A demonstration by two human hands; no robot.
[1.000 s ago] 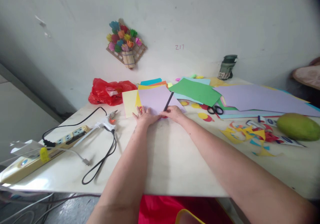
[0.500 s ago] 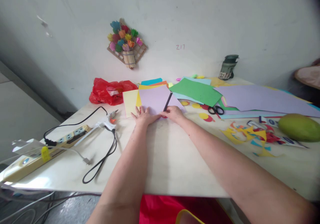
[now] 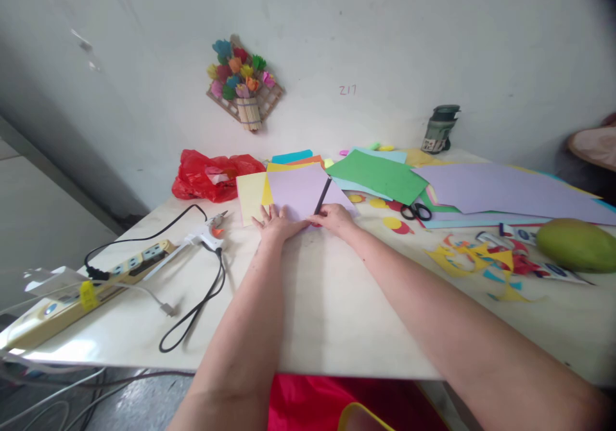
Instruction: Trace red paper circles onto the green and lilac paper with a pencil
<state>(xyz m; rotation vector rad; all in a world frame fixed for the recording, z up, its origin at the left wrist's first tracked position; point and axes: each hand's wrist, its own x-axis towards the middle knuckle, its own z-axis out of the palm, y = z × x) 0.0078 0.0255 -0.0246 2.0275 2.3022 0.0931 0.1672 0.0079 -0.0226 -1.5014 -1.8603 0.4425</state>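
A light purple sheet of paper (image 3: 298, 186) lies on the table, over yellow and cream sheets (image 3: 251, 194). My left hand (image 3: 275, 224) is pressed flat at its near left edge, fingers spread and thumb stretched to the right. In my right hand (image 3: 335, 219) is a dark, slim pencil or pen (image 3: 323, 195), tilted with its upper end leaning right. Its tip is at the near edge of the purple sheet, close to my left thumb; my fingers partly hide it. A small bit of red shows beneath the writing hand.
To the left are a glue gun (image 3: 209, 233) with its black cord, a power strip (image 3: 96, 293) and a red plastic bag (image 3: 214, 176). On the right lie black-handled scissors (image 3: 416, 211), coloured paper (image 3: 500, 187), paper scraps (image 3: 474, 256), a green mango (image 3: 577, 245) and a bottle (image 3: 439, 129).
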